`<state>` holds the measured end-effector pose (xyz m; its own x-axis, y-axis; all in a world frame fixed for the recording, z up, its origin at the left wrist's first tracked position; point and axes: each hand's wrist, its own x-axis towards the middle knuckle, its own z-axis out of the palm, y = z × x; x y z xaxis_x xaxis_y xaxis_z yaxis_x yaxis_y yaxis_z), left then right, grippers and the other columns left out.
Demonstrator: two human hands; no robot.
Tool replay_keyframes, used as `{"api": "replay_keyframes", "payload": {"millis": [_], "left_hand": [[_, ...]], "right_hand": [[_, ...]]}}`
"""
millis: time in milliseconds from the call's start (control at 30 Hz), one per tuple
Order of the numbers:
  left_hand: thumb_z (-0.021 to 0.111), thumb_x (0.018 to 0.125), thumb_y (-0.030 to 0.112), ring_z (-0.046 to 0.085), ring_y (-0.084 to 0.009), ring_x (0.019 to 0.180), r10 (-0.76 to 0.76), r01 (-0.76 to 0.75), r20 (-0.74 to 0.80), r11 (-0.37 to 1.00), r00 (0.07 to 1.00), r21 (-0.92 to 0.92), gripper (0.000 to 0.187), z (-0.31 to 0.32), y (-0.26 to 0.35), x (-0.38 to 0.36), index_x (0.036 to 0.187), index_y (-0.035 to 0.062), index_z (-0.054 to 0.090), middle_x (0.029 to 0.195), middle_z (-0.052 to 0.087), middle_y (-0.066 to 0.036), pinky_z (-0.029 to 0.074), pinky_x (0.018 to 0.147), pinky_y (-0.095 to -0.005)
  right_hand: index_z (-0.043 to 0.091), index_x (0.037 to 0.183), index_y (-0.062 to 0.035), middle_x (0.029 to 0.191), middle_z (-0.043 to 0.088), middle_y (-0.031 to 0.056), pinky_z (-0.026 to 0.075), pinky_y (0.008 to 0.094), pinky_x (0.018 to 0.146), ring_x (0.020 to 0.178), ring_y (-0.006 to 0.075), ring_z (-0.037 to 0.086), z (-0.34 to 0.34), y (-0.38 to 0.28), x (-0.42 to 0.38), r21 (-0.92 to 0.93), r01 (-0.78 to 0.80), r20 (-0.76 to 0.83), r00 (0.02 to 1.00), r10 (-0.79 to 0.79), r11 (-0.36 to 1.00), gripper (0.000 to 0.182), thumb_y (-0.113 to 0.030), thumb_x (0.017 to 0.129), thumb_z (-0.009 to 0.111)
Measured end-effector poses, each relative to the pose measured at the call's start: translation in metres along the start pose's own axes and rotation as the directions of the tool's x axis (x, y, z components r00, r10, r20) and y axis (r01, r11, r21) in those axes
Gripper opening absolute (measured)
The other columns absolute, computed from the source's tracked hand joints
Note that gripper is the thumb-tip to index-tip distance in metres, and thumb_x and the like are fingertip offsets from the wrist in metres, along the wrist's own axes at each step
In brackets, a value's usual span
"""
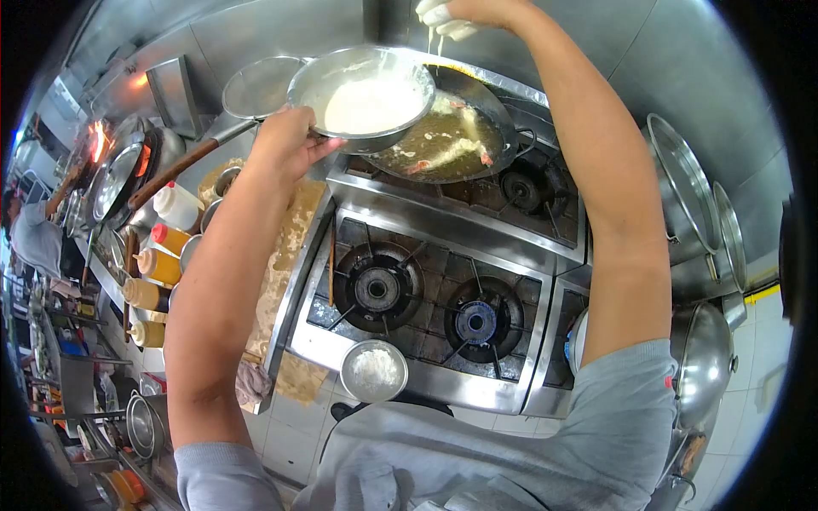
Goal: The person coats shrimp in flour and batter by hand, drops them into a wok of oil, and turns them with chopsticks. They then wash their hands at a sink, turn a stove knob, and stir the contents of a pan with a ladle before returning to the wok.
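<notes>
My left hand (294, 143) grips the rim of a metal bowl (366, 92) of pale, creamy batter, tilted beside a pan. In that pan (503, 128), on the rear burner, long pieces coated in batter (456, 152) lie in bubbling oil. High above the pan's far side is my right hand (450, 17), its fingers coated in batter. Thin strands of batter hang down from them; whether they hold anything is hard to see.
Two front burners (377, 288) sit nearer me, with a small bowl of white powder (375, 371) at the stove's front edge. Squeeze bottles (158, 266) and a wooden-handled strainer (260, 88) are at the left. Metal lids (682, 183) lean at the right. A person (36, 230) stands far left near flames.
</notes>
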<state>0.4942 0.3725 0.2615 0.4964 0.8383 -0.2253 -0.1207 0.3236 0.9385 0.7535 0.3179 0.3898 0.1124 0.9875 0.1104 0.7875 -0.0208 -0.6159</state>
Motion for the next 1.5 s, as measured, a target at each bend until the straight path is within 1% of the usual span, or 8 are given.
{"api": "replay_keyframes", "payload": {"millis": [100, 233, 367, 567, 967, 1267, 1367, 1500], "left_hand": [[0.038, 0.078, -0.001, 0.058, -0.0277, 0.080, -0.022, 0.023, -0.049, 1.000, 0.999, 0.021, 0.038, -0.007, -0.001, -0.009, 0.116, -0.0024, 0.031, 0.099, 0.049, -0.019, 0.055, 0.060, -0.0340], [0.039, 0.078, 0.000, 0.057, -0.0274, 0.080, -0.012, 0.015, -0.057, 0.998, 0.998, 0.054, 0.037, -0.017, -0.005, -0.013, 0.114, -0.0018, 0.033, 0.099, 0.049, -0.018, 0.055, 0.058, -0.0331], [0.039, 0.079, 0.000, 0.058, -0.0271, 0.077, -0.007, 0.009, -0.035, 0.999, 0.999, 0.035, 0.036, -0.025, -0.008, -0.013, 0.114, -0.0008, 0.033, 0.098, 0.050, -0.018, 0.055, 0.057, -0.0322], [0.040, 0.079, 0.000, 0.059, -0.0262, 0.074, -0.034, 0.036, -0.029, 0.997, 0.999, 0.067, 0.036, -0.027, -0.005, -0.016, 0.114, 0.0000, 0.034, 0.095, 0.052, -0.017, 0.055, 0.056, -0.0316], [0.041, 0.079, 0.000, 0.059, -0.0277, 0.074, -0.016, 0.017, -0.010, 0.998, 1.000, 0.065, 0.037, -0.028, -0.007, -0.018, 0.115, -0.0001, 0.033, 0.097, 0.052, -0.018, 0.054, 0.056, -0.0309], [0.040, 0.079, 0.001, 0.059, -0.0277, 0.075, -0.022, 0.022, -0.012, 0.998, 1.000, 0.059, 0.037, -0.026, -0.006, -0.021, 0.115, 0.0000, 0.032, 0.097, 0.052, -0.018, 0.054, 0.055, -0.0314], [0.040, 0.079, 0.001, 0.060, -0.0273, 0.076, -0.029, 0.029, 0.000, 0.998, 1.000, 0.056, 0.038, -0.022, -0.006, -0.020, 0.116, 0.0001, 0.031, 0.096, 0.053, -0.018, 0.054, 0.055, -0.0311], [0.038, 0.079, 0.000, 0.060, -0.0271, 0.076, -0.023, 0.020, 0.036, 0.998, 0.999, 0.062, 0.038, -0.012, -0.008, -0.018, 0.116, -0.0004, 0.030, 0.096, 0.053, -0.018, 0.054, 0.056, -0.0310]], "right_hand": [[0.065, 0.094, -0.0038, 0.087, 0.066, 0.0082, 0.054, 0.0307, 0.064, 0.073, 0.0182, 0.064, 0.011, 0.015, -0.007, 0.015, -0.058, 0.008, 0.998, 0.058, 0.998, 0.019, -0.008, 0.075, 0.064], [0.066, 0.093, -0.0039, 0.086, 0.067, 0.0093, 0.054, 0.0314, 0.064, 0.073, 0.0172, 0.064, 0.013, 0.039, -0.012, -0.278, -0.068, -0.091, 0.995, 0.044, 0.958, 0.018, -0.005, 0.075, 0.062], [0.062, 0.103, -0.0055, 0.091, 0.065, 0.0079, 0.054, 0.0291, 0.069, 0.078, 0.0151, 0.062, 0.004, 0.100, 0.003, -0.060, -0.169, -0.082, 0.983, 0.164, 0.984, 0.027, -0.012, 0.077, 0.064], [0.064, 0.101, -0.0069, 0.090, 0.064, 0.0067, 0.055, 0.0285, 0.069, 0.078, 0.0146, 0.063, -0.007, 0.118, 0.001, -0.078, -0.238, -0.178, 0.959, 0.222, 0.968, 0.021, -0.010, 0.080, 0.061], [0.063, 0.100, -0.0023, 0.089, 0.065, 0.0083, 0.053, 0.0275, 0.068, 0.078, 0.0146, 0.064, 0.028, 0.079, -0.010, -0.009, -0.057, -0.072, 0.996, 0.056, 0.998, 0.021, -0.011, 0.080, 0.060], [0.065, 0.096, -0.0046, 0.083, 0.066, 0.0066, 0.053, 0.0263, 0.062, 0.070, 0.0136, 0.063, 0.018, 0.103, -0.005, -0.313, -0.158, -0.210, 0.973, 0.093, 0.937, 0.018, -0.010, 0.079, 0.060], [0.065, 0.095, -0.0061, 0.082, 0.066, 0.0061, 0.052, 0.0266, 0.062, 0.069, 0.0129, 0.063, 0.010, 0.080, -0.020, -0.282, -0.242, -0.263, 0.950, 0.168, 0.929, 0.018, -0.013, 0.079, 0.060], [0.066, 0.095, -0.0074, 0.084, 0.066, 0.0077, 0.051, 0.0281, 0.062, 0.071, 0.0142, 0.063, -0.005, 0.091, -0.008, -0.071, -0.068, -0.232, 0.971, 0.050, 0.995, 0.020, -0.013, 0.077, 0.060]]}}
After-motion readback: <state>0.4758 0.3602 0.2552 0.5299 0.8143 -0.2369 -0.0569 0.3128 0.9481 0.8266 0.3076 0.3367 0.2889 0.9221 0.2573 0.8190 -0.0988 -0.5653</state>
